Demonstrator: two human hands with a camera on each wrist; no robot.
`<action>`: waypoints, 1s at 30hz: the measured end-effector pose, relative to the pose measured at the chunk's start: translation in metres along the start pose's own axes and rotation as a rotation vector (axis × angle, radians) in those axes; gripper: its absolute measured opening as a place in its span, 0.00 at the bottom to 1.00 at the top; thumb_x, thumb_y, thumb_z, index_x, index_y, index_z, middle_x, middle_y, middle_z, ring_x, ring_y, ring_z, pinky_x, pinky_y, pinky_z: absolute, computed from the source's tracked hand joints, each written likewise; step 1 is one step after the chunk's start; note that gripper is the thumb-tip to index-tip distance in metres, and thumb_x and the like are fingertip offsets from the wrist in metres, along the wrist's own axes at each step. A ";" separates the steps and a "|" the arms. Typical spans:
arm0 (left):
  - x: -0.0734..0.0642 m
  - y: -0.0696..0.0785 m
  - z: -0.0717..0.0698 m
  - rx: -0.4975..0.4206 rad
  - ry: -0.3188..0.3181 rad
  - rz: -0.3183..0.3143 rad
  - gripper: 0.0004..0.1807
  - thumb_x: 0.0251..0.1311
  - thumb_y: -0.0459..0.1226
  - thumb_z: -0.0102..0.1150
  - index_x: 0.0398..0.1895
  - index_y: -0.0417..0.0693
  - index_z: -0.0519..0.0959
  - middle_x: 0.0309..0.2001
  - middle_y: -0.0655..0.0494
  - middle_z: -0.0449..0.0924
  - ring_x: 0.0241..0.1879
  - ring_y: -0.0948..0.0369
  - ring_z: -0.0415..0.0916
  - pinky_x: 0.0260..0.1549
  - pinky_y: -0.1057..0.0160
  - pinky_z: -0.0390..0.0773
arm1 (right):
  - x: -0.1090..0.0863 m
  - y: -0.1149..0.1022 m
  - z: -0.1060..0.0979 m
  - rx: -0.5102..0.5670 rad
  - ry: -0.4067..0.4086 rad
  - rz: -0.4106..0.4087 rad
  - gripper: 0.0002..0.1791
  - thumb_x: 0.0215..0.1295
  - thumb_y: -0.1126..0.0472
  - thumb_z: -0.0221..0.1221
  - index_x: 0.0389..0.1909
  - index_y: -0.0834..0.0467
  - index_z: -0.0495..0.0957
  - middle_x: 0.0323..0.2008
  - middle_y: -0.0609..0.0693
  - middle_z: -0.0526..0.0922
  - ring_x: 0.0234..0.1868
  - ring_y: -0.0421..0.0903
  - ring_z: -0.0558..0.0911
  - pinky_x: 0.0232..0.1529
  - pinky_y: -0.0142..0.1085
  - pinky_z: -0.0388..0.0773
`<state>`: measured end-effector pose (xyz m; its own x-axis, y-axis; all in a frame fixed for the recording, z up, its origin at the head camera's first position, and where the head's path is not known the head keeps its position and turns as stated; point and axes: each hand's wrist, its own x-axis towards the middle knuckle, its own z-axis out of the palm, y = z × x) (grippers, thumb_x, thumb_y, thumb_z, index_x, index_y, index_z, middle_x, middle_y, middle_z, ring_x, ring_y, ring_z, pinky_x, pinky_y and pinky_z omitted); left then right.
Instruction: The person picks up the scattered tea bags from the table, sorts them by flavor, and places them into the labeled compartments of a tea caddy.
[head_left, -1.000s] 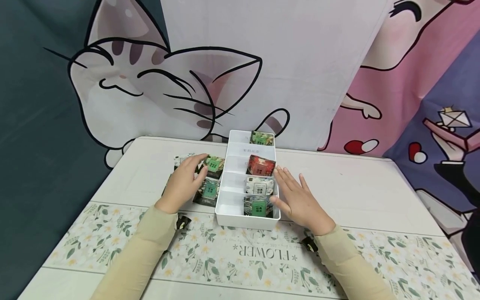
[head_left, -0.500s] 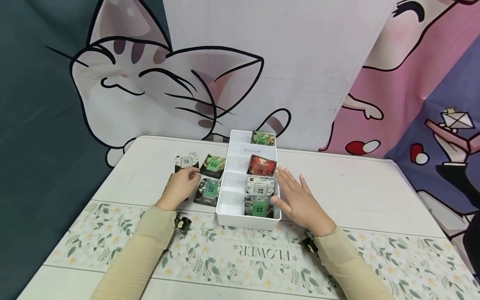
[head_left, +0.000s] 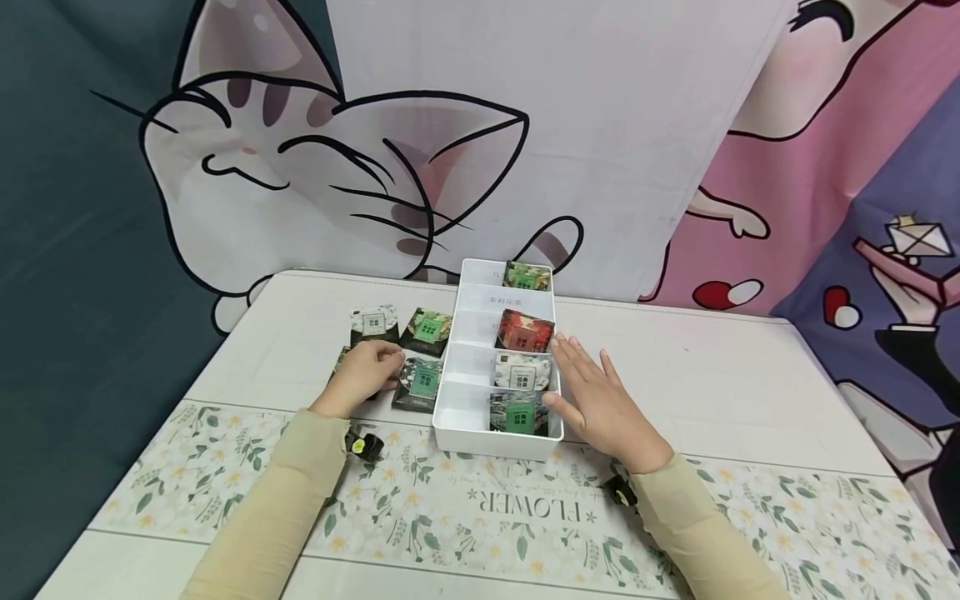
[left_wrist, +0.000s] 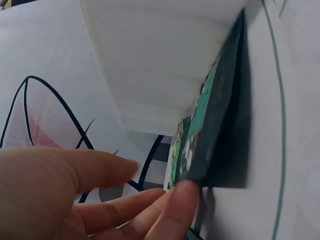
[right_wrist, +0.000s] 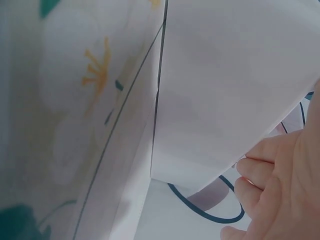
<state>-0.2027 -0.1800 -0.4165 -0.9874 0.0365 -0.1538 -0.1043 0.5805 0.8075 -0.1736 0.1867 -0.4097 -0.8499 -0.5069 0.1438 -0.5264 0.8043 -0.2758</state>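
My left hand (head_left: 363, 372) is at the left of the box. Its fingertips touch the near edge of a dark tea sachet (head_left: 418, 383) with a teal label. In the left wrist view the thumb stands apart from that sachet (left_wrist: 220, 105), whose edge looks raised off the table. Straight-fingered, my right hand (head_left: 606, 408) rests along the right side of the white divided box (head_left: 459, 417). Inside the box stand a green-labelled sachet (head_left: 519, 415), a white one (head_left: 522, 372), a red one (head_left: 525, 332) and a light green one (head_left: 527, 276).
A white sachet (head_left: 374, 323) and a light green sachet (head_left: 427, 331) lie left of the box. Another dark sachet (head_left: 340, 360) is mostly hidden by my left hand. A flower-printed band (head_left: 525, 525) crosses the table, and a cartoon curtain (head_left: 600, 125) hangs behind it.
My left hand has come back from the light green sachet toward the teal-labelled one, which has shifted slightly right. The right hand has stayed at the box's side.
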 end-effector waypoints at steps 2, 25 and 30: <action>0.001 -0.002 0.000 -0.053 -0.019 -0.017 0.22 0.74 0.35 0.50 0.64 0.30 0.74 0.48 0.37 0.82 0.36 0.59 0.85 0.39 0.65 0.89 | 0.000 0.000 0.000 -0.001 0.001 -0.001 0.44 0.78 0.35 0.44 0.82 0.58 0.45 0.82 0.54 0.44 0.81 0.55 0.45 0.80 0.60 0.33; 0.006 -0.013 0.001 -0.348 -0.099 -0.155 0.18 0.71 0.33 0.59 0.57 0.28 0.79 0.42 0.49 0.82 0.32 0.66 0.79 0.37 0.70 0.88 | 0.001 0.003 0.003 0.012 0.019 -0.010 0.44 0.78 0.36 0.44 0.82 0.58 0.45 0.81 0.55 0.45 0.81 0.56 0.46 0.80 0.60 0.35; 0.007 -0.012 0.001 -0.353 -0.096 -0.161 0.18 0.71 0.32 0.59 0.58 0.27 0.78 0.40 0.50 0.82 0.30 0.66 0.79 0.36 0.70 0.88 | 0.001 0.003 0.003 0.017 0.020 -0.013 0.44 0.78 0.36 0.44 0.82 0.59 0.45 0.81 0.55 0.46 0.81 0.56 0.46 0.80 0.58 0.35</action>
<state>-0.2077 -0.1856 -0.4280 -0.9412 0.0537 -0.3336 -0.3079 0.2706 0.9121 -0.1759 0.1876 -0.4134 -0.8432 -0.5112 0.1664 -0.5374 0.7918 -0.2902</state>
